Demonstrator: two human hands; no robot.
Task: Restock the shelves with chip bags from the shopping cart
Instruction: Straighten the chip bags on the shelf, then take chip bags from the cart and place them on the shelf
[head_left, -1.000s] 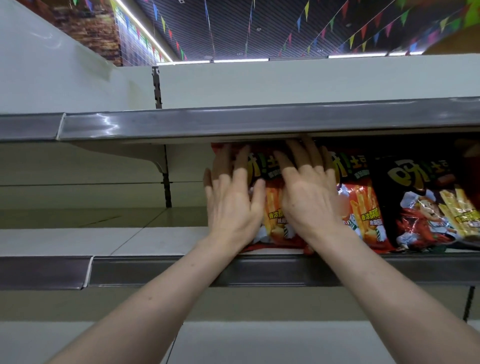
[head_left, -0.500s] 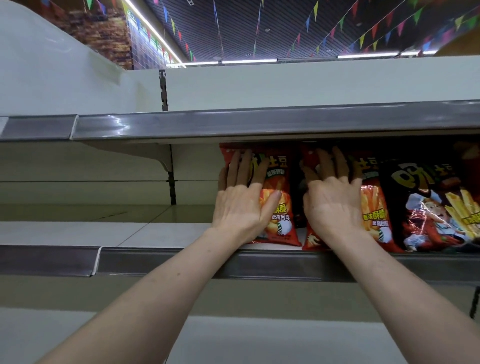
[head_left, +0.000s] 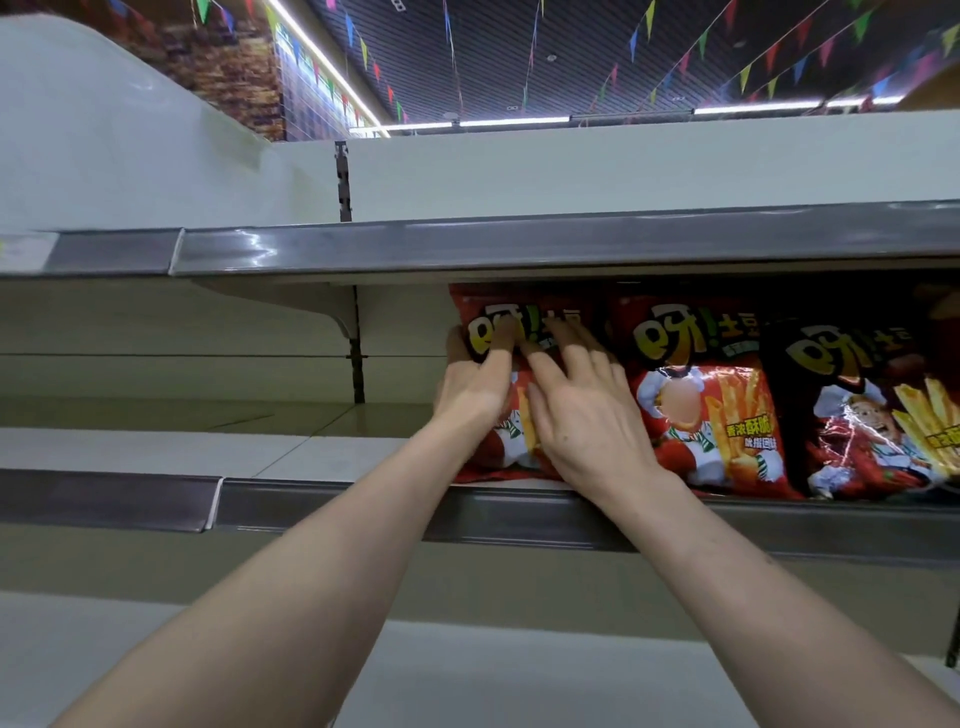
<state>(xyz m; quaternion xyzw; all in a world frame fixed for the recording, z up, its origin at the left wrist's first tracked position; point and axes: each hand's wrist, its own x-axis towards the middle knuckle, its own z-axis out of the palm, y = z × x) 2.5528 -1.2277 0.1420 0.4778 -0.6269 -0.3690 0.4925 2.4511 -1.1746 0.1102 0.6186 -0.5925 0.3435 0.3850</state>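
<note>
L hand (head_left: 475, 384) & R hand (head_left: 587, 415) both lie flat on the front of bag (head_left: 478, 306). Bag stands upright on shelf (head_left: 311, 447), near post (head_left: 357, 364) on its R side, first in the row.

Fingers: L straight and close together, outer ones reaching the bag edge nearest post. R straight, a bit spread, over bag's middle and top. Neither hand curls round anything, so it's pressing, not gripping.

Bag's long axis is vertical, top almost at underside of upper shelf (head_left: 519, 244), so no room upward. Bag lies straight ahead of the fingertips, so push dir = back into shelf. L hand is nearer post, R hand farther.

2nd bag (head_left: 706, 395) stands next along from post; touching bag or not, can't tell. Black bag (head_left: 862, 405) is farthest from post.

Judgement: step = seating/squaring bag. Nxt prob a small shove back or a nudge away from post to close the row.

Open room: bare deck btwn post & bag, more beyond post. Rail (head_left: 363, 506) runs across below post, and bag's base sits just behind it. Cart not in view.
</note>
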